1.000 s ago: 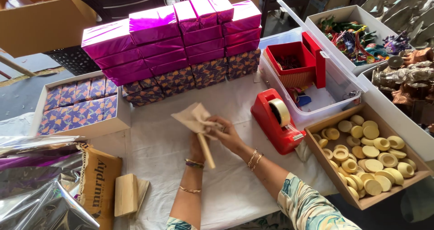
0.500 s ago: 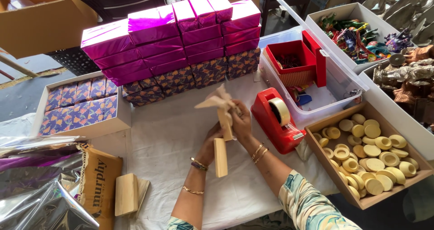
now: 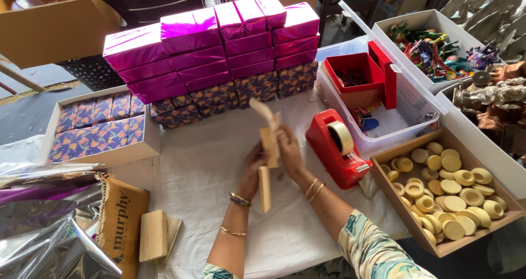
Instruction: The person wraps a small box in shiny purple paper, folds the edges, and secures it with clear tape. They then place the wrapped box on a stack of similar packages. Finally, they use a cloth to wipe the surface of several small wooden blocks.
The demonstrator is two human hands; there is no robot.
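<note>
Both hands are pinching a flat tan cardboard box blank [image 3: 267, 153], standing upright over the middle of the bench [image 3: 208, 158]: left hand [image 3: 251, 169] low, right hand [image 3: 289, 150] higher. It is looking only partly folded. Many wrapped pink boxes [image 3: 219, 43] are sitting stacked far behind.

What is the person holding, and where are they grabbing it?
Both hands, left hand and right hand, hold a flat tan cardboard piece around its middle.
</note>
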